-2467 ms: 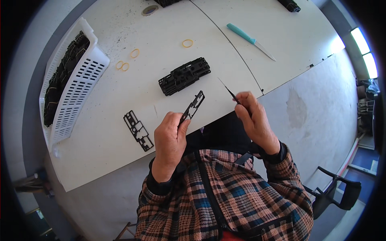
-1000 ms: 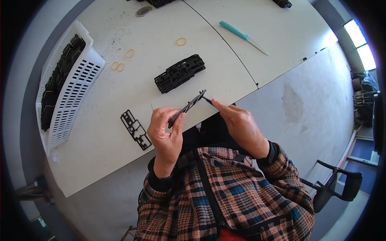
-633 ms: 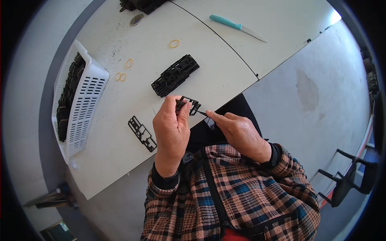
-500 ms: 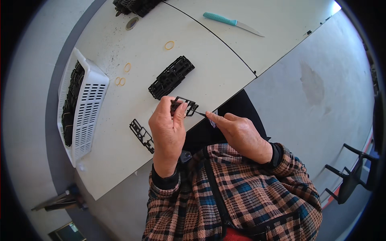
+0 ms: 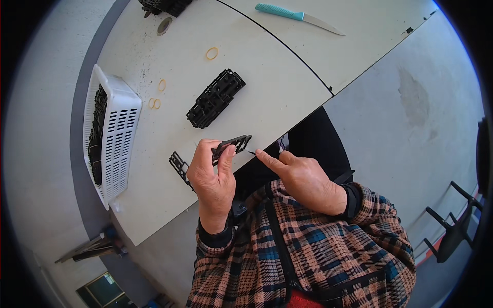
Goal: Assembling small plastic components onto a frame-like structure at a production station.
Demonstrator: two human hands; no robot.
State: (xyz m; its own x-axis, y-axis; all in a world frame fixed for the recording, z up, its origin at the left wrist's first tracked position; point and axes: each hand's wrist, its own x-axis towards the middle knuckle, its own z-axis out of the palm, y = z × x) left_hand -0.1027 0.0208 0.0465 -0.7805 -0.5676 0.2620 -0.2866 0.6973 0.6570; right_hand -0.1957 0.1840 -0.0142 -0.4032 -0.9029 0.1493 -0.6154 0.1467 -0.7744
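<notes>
Pinched between the thumb and fingers of my left hand [image 5: 209, 178] is a black plastic frame part [image 5: 240, 142] with cut-out openings, tilted so that it appears nearly edge-on. My right hand [image 5: 305, 180] is closed round a thin, dark pointed tool [image 5: 251, 152], its index finger stretched along it. Most of the tool is hidden by the hand; its tip lies close to the part's right end, and I cannot tell whether they touch. Partly behind my left hand, a similar black frame part [image 5: 178, 165] lies on the table. Beyond both hands sits a stack of black parts [image 5: 215, 98].
A white slotted basket [image 5: 122, 138] holding black parts stands at the left of the white table [image 5: 154, 205]. Yellow rubber bands [image 5: 212, 53] lie scattered. At the far side are a knife [image 5: 300, 17] with a turquoise handle, a tape roll [image 5: 164, 26] and more black parts [image 5: 165, 6].
My left hand has turned the frame part from a more face-on view to nearly edge-on. My right hand has shifted slightly with the pointed tool. The view has moved a little.
</notes>
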